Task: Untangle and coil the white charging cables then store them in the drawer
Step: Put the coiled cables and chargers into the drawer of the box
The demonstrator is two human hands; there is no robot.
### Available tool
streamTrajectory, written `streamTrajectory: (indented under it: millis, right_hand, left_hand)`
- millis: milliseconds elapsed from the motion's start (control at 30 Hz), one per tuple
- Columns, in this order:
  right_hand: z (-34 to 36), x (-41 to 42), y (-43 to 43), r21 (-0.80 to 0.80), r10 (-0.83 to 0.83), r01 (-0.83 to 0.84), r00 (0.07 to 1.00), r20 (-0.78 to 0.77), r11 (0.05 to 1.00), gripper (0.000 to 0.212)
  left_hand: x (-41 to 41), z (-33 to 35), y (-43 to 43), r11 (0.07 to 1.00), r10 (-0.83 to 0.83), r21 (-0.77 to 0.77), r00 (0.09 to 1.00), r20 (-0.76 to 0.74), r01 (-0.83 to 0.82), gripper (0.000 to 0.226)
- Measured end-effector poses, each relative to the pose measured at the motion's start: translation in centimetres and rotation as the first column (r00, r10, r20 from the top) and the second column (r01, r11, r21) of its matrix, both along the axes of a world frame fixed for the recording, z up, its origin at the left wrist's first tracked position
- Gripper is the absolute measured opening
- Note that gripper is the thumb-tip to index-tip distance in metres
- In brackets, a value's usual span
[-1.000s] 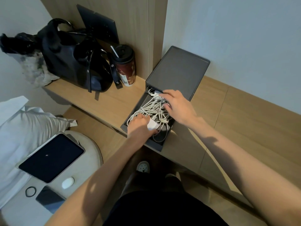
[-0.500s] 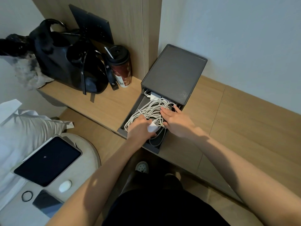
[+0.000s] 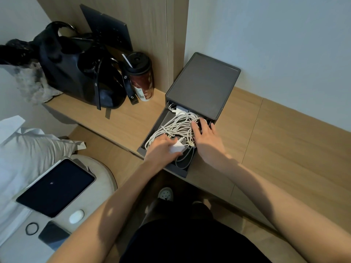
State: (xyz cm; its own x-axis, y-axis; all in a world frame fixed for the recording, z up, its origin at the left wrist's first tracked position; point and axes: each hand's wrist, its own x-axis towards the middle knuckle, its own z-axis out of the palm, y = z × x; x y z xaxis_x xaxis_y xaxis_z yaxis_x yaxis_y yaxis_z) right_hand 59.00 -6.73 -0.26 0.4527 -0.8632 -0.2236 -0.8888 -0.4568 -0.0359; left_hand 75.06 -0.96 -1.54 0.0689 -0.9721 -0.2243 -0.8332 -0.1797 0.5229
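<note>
1. The cables [image 3: 174, 127] lie in a loose white heap inside the open drawer [image 3: 178, 171]. It is pulled out of a grey box [image 3: 203, 84] standing on the wooden shelf [image 3: 275, 139].
2. The left hand [image 3: 161, 151] is at the near end of the heap, thumb and fingers curled round a white adapter [image 3: 177, 148].
3. The right hand [image 3: 207, 138] lies on the far side of the heap. Its fingers are straight and spread, resting on the strands rather than gripping them.
4. I'd expect the cables to be light, limp and a bit springy. The strands look likely to snag on one another, and a hard tug would probably tighten any knot. The hard ends seem the best hold: grip the adapter or a connector, then draw one strand out through loose fingers.
5. Count: one drawer and one adapter in hand, with one more small white plug [image 3: 179, 112] at the drawer's back. I can't tell the number of cables, because the strands overlap too much.
</note>
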Motion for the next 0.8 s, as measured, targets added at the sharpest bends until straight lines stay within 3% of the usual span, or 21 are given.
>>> streamTrajectory:
  millis: [267, 433, 633, 700, 800]
  right_hand:
    - [-0.1, 1.5, -1.4, 0.04, -0.081, 0.09, 0.979, -0.189, 0.995, 0.064]
    - [0.5, 0.8, -2.3, 0.049, -0.038, 0.043, 0.994, -0.098, 0.998, 0.054]
    - [1.7, 1.2, -1.6, -0.051, -0.042, 0.042, 0.999, -0.011, 0.998, 0.03]
    - [1.5, 1.4, -1.8, -0.107, 0.064, -0.056, 0.995, 0.076, 0.993, 0.033]
    - [0.9, 2.2, -2.4, -0.025, 0.217, -0.217, 0.956, 0.198, 0.976, 0.051]
  left_hand:
    - [0.7, -0.6, -0.5, 0.998, 0.008, -0.06, 0.996, -0.084, -0.013, 0.062]
    - [-0.1, -1.0, -0.6, 1.0, 0.028, -0.004, 1.0, 0.001, -0.028, 0.06]
    - [0.8, -0.3, -0.2, 0.993, -0.062, -0.104, 0.998, 0.031, 0.065, 0.057]
    - [1.6, -0.1, 0.1, 0.972, -0.111, -0.2, 0.992, 0.056, 0.12, 0.049]
    - [2.7, 0.7, 0.2, 0.944, -0.074, -0.307, 0.984, 0.164, 0.122, 0.043]
